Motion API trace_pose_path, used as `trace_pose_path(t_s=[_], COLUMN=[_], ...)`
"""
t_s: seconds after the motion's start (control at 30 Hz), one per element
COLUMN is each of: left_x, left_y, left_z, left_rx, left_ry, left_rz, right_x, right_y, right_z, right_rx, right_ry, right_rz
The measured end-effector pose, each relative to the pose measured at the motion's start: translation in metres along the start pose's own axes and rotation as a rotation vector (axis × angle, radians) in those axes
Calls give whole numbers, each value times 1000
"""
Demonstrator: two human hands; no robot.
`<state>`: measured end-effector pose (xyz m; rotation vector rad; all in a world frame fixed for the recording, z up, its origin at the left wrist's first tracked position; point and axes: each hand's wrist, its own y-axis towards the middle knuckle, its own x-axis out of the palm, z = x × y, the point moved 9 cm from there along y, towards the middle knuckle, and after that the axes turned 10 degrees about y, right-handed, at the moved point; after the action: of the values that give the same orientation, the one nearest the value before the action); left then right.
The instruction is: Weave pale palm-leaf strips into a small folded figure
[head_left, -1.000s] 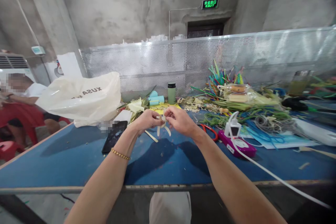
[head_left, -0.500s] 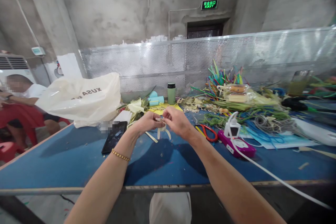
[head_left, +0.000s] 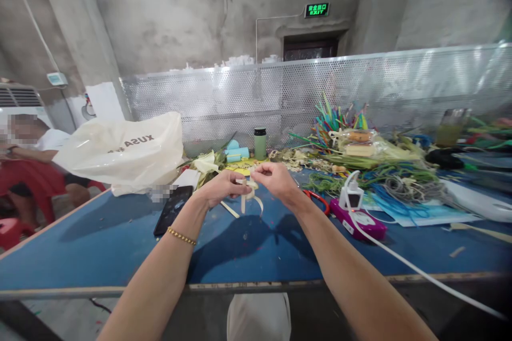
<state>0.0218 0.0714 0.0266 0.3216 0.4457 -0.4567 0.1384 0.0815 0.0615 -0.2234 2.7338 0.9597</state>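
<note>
- The left hand (head_left: 226, 186) pinches a little bunch of pale strips (head_left: 244, 204), thumb against fingers, probably so they can't slip.
- The right hand (head_left: 276, 178) sits at three o'clock from it. Its fingertips are squeezed close and seem to hold one strip end; the bit inside is too small to see well.
- The strips are in the air over the blue table (head_left: 120, 248), with curly ends hanging down, maybe so nothing bumps them.
- At three o'clock from the hands, a red looped handle (head_left: 322, 203) lies close, perhaps for easy reach.
- The green bottle (head_left: 260, 146) stands at twelve o'clock, likely out of the way.
- The black tablet (head_left: 173, 212) lies at eight o'clock, leaving elbow room.
</note>
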Motion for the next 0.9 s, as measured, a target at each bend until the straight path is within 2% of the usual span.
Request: trace_pose_path(t_s=[0.23,0.37,0.43,0.5,0.67,0.9], left_x=[1,-7,-9,-8,-5,-8], left_y=[0,3,4,5,4,6], left_z=[1,-8,-10,-11,-13,-16], left_rx=[1,-26,-20,-15,-48,-43], left_ry=[13,-43,-82,-103,-103,-143], left_rz=[-9,38,40,27,12,25], right_x=[-3,8,16,20,20,19], right_y=[2,-3,-6,-7,-6,-10], right_z=[2,4,5,7,15,12], right_rx=[-8,67,103,118,185,223], right_ry=[-7,34,96,144,193,266], right_rz=[45,-107,-205,-249,-213,-208])
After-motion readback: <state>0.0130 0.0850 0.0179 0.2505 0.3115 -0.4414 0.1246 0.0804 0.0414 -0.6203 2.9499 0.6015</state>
